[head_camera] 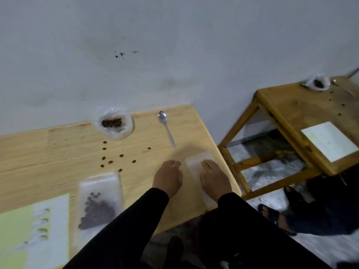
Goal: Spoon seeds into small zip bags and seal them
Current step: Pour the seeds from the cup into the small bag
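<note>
- While both hands are lying side by side, slightly apart, the right hand [213, 176] is resting on an empty zip bag [196, 162]; its fingers are hidden, so its grip is unclear.
- Left hand [168, 176] is curling loosely, holding nothing.
- Judging by this, bag-picking is starting; next, it needs opening, then the spoon [166, 127] and seed pouch [112, 123] beyond.
- A filled bag [99, 200] is lying left.

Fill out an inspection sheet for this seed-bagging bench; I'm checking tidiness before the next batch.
Surface: wooden table, against the wall.
Job's things: open seed bag; spoon lying unused; filled zip bag; empty zip bag.
Clutter: spilled seeds; yellow-white sheet.
Grips: left hand curled, beside empty bag; right hand resting on it.
Cables: nothing seen.
Surroundings: second wooden table; someone's sandalled foot.
</note>
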`<act>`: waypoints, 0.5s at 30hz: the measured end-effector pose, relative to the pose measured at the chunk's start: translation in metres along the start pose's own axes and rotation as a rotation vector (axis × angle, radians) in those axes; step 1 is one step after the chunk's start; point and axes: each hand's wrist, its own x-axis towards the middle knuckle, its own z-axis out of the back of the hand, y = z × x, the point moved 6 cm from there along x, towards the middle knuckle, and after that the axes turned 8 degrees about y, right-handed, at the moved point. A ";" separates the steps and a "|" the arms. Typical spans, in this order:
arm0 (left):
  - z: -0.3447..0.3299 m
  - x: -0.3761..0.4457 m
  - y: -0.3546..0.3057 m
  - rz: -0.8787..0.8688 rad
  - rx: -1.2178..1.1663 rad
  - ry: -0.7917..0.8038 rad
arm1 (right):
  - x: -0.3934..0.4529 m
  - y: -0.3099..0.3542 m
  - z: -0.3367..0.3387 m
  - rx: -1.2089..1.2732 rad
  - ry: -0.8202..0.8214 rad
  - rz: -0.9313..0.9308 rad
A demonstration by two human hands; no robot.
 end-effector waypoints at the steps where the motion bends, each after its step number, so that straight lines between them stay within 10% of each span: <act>1: -0.009 0.007 -0.004 0.005 -0.004 0.015 | 0.001 -0.009 -0.005 -0.022 0.021 -0.002; 15: -0.038 0.054 -0.019 0.119 -0.032 -0.044 | 0.008 -0.040 -0.036 0.102 0.004 0.055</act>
